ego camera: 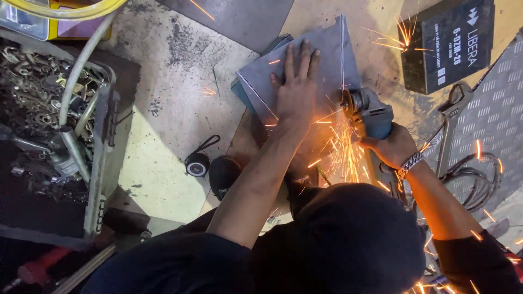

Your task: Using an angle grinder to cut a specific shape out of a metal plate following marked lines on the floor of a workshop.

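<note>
I see the left hand (297, 90) spread flat, pinning the sheet (327, 51) near its middle, while the right hand (393, 147) grips the grinder (370, 111) at the sheet's right edge (sparks fly).

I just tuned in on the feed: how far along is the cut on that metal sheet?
Done: cannot tell; sparks hide the line behind the disc. In hand: the left hand presses the grey metal sheet flat while the right hand runs the blue angle grinder at its edge. Left: the sheet's far stretch looks uncut.
</note>
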